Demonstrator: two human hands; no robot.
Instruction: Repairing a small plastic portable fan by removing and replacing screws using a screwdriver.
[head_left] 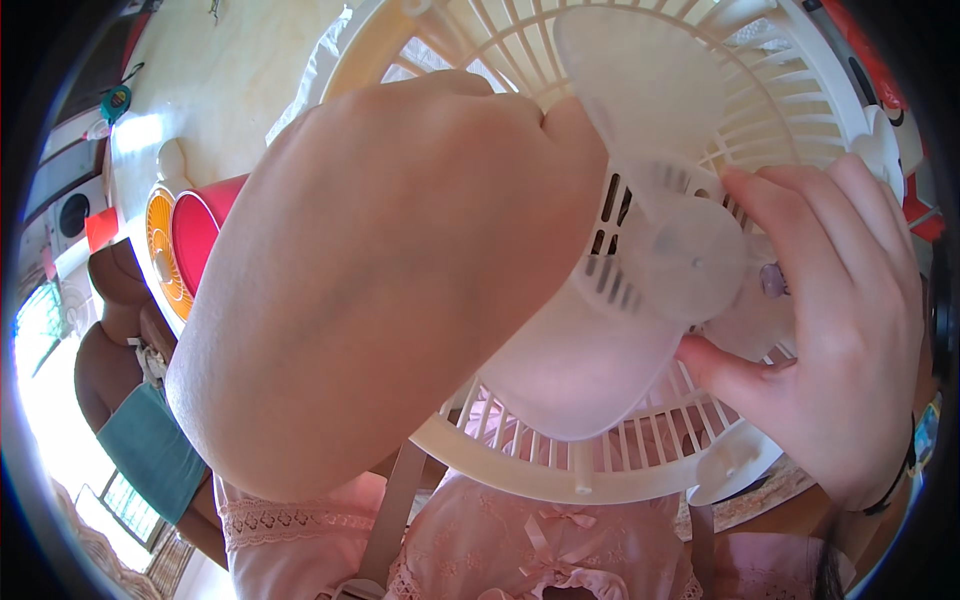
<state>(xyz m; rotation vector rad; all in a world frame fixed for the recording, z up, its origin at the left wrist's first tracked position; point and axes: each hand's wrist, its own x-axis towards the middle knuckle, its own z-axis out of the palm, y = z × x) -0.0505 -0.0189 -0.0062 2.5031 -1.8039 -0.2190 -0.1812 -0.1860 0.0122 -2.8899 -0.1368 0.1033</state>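
Fan blades of translucent white plastic (640, 130) sat dead centre of the view, mounted on a hub (690, 250) in front of a cream plastic fan guard of thin radial ribs (800, 80). That round grille worked like a shallow basket, and the blade set lay inside its rim, one broad blade pointing up, another (580, 370) sweeping down toward the lower edge of the guard. Behind the hub showed a slotted motor housing (610, 240).

Right hand (830, 320) was on the hub, thumb below and fingers curled over the top, pinching the blade hub narrowly. Left hand (450, 130) came across high, its forearm filling the middle of the picture; the fist looked closed around the guard or housing behind it, though what exactly it gripped was hidden.

Off toward the left edge, a pale table (220, 80) carried an orange-and-white round fan part (160, 250) and a red plastic cup-like piece (205, 235) just beside it, touching. A pink lacy garment (520, 540) showed below the guard.
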